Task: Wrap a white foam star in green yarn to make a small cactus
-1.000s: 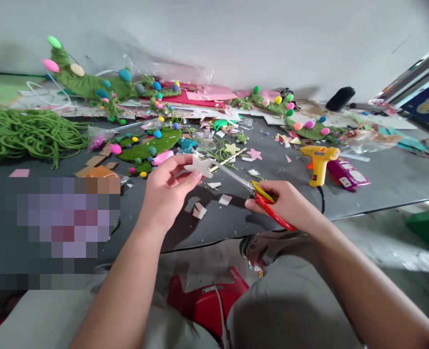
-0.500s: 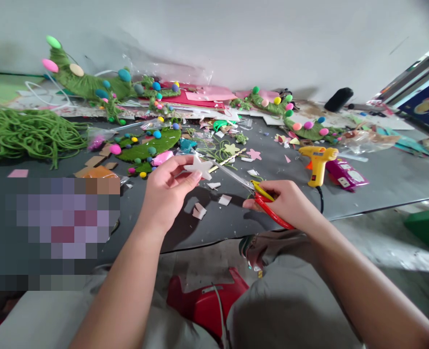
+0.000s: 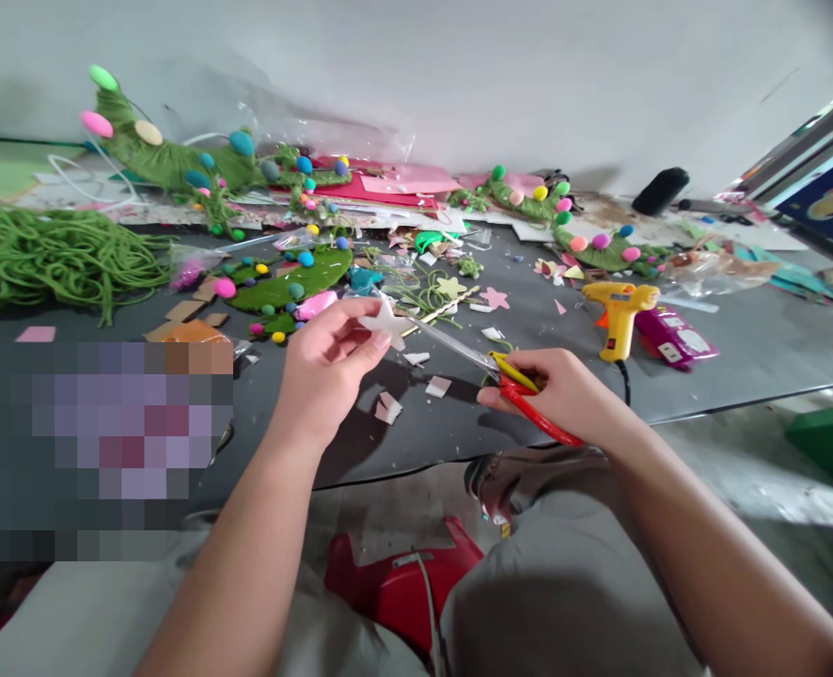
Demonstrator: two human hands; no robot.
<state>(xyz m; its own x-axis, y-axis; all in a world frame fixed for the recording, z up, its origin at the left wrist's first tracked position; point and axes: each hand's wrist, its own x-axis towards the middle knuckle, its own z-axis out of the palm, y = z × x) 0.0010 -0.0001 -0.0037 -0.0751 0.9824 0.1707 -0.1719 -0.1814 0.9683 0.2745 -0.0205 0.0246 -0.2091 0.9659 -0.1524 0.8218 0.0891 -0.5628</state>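
Note:
My left hand [image 3: 328, 367] pinches a small white foam star [image 3: 386, 322] above the dark grey table [image 3: 741, 353]. In my right hand [image 3: 564, 393] are red-and-yellow scissors [image 3: 511, 387], fingers through the handles, with the blades reaching left to the star's edge. Several white foam offcuts [image 3: 388, 407] lie on the table under my hands.
A yellow glue gun [image 3: 620, 312] stands right of my right hand beside a purple packet [image 3: 672, 337]. Green cord [image 3: 50, 259] is piled at the left. Green yarn-wrapped shapes with coloured pompoms [image 3: 169, 160] and pink sheets [image 3: 402, 183] line the back. A red stool [image 3: 402, 583] is between my knees.
Hands and scissors have shifted only slightly; the scissors stay at the star's edge.

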